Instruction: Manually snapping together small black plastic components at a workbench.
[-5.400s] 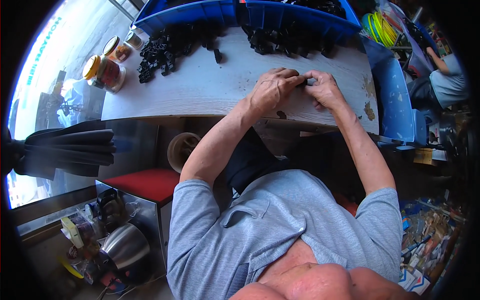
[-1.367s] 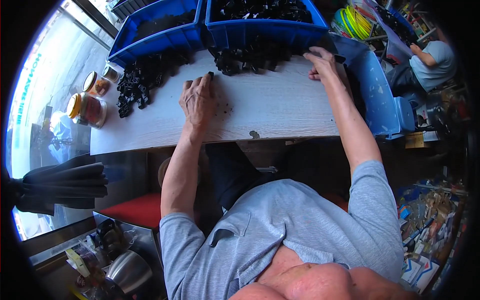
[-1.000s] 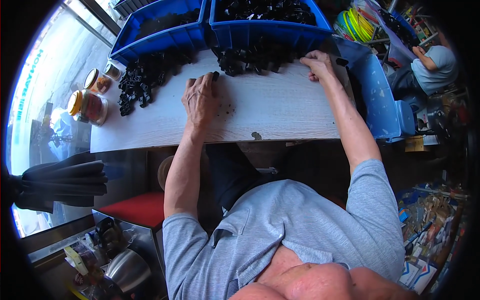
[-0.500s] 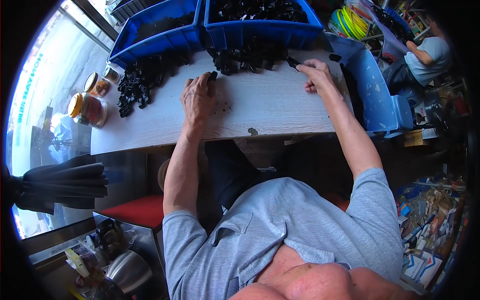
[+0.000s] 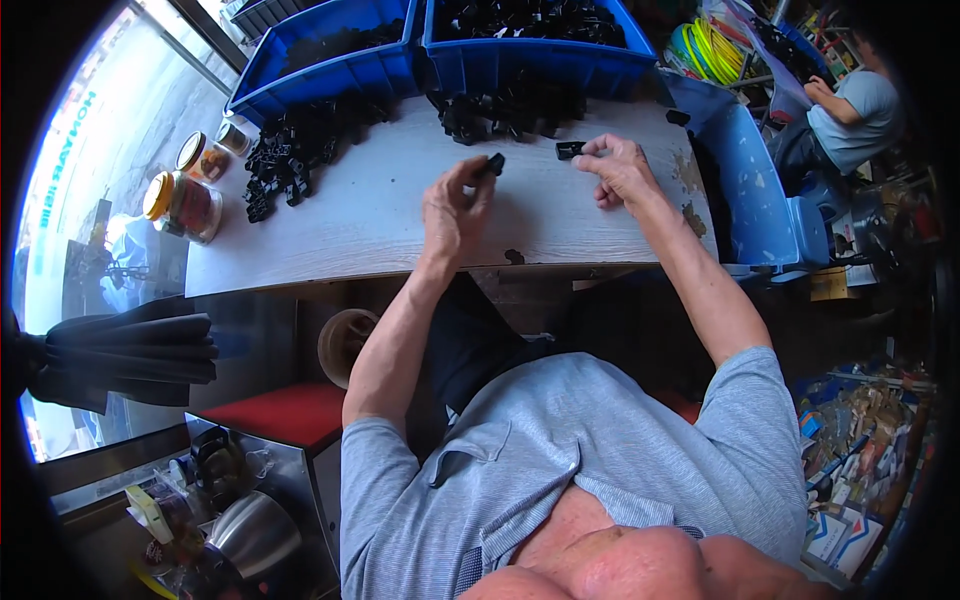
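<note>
Between thumb and fingers, my left hand (image 5: 457,205) pinches a small black plastic part (image 5: 494,164) above the middle of the table. Facing it, my right hand (image 5: 620,170) grips another black plastic part, longer and hollow-looking (image 5: 570,150), by its right end. The two parts are apart, with a gap of table between them. Beyond my hands lies a heap of black plastic parts (image 5: 510,108), and a second heap of small black parts (image 5: 283,165) spreads to the left. The exact kind of these parts is too small to make out.
Two blue bins (image 5: 540,62) of black parts line the table's far side. Jars (image 5: 185,207) stand at the left by the window. A light-blue tub (image 5: 755,190) adjoins the table's right edge. Another person (image 5: 850,115) sits at the far right. One loose black piece (image 5: 678,117) lies near the right corner.
My left hand has lifted from the tabletop and moved right with its black part. My right hand has drawn its part slightly nearer and left, away from the heap.
</note>
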The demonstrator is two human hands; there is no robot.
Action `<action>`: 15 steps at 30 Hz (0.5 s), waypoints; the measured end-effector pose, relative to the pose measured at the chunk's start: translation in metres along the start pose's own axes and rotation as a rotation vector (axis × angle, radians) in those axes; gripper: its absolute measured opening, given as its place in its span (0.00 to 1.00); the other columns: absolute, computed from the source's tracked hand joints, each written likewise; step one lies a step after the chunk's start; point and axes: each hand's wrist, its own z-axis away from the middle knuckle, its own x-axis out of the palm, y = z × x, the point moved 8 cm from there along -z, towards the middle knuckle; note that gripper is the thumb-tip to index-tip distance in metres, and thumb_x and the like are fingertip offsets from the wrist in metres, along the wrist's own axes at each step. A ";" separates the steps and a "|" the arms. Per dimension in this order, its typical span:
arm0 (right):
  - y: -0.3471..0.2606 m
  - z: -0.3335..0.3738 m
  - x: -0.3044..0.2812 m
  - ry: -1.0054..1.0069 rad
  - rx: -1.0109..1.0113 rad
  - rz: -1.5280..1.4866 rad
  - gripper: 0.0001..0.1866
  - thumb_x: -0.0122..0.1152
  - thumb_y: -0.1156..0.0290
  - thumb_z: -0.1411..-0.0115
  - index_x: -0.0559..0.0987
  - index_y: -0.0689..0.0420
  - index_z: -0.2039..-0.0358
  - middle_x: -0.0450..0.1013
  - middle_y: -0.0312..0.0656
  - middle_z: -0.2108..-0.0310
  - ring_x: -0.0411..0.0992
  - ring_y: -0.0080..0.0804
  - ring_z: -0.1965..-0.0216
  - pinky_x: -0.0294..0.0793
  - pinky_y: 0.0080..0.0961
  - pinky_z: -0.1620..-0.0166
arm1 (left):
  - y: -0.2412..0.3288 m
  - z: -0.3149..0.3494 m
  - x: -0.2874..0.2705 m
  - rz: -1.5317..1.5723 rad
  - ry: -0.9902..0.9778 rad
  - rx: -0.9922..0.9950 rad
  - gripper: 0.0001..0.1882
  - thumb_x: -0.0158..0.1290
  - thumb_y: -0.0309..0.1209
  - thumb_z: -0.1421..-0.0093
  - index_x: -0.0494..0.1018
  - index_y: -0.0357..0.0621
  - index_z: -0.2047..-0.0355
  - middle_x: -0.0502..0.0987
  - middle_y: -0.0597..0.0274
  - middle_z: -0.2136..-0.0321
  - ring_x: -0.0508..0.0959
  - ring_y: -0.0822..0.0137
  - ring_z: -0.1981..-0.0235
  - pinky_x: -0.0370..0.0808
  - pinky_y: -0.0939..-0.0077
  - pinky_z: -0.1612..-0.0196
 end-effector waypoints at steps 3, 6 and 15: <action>-0.010 -0.004 -0.003 0.053 -0.087 -0.032 0.18 0.72 0.67 0.45 0.78 0.57 0.56 0.70 0.35 0.82 0.68 0.22 0.87 0.73 0.22 0.84 | 0.011 -0.003 0.017 -0.053 -0.030 0.123 0.14 0.59 0.25 0.38 0.79 0.41 0.51 0.84 0.57 0.65 0.83 0.70 0.71 0.78 0.78 0.68; -0.017 -0.007 0.007 0.048 -0.087 0.068 0.19 0.71 0.71 0.47 0.79 0.55 0.53 0.70 0.36 0.81 0.68 0.22 0.86 0.73 0.23 0.83 | 0.013 -0.013 0.036 -0.077 0.025 0.299 0.14 0.59 0.25 0.38 0.79 0.41 0.51 0.85 0.57 0.63 0.84 0.72 0.65 0.78 0.79 0.67; -0.014 -0.005 0.017 -0.035 -0.084 0.257 0.16 0.64 0.72 0.43 0.80 0.51 0.53 0.71 0.34 0.79 0.68 0.21 0.83 0.72 0.23 0.82 | 0.037 -0.031 0.089 -0.410 -0.268 0.528 0.15 0.55 0.27 0.38 0.80 0.46 0.51 0.83 0.55 0.57 0.81 0.53 0.56 0.76 0.62 0.49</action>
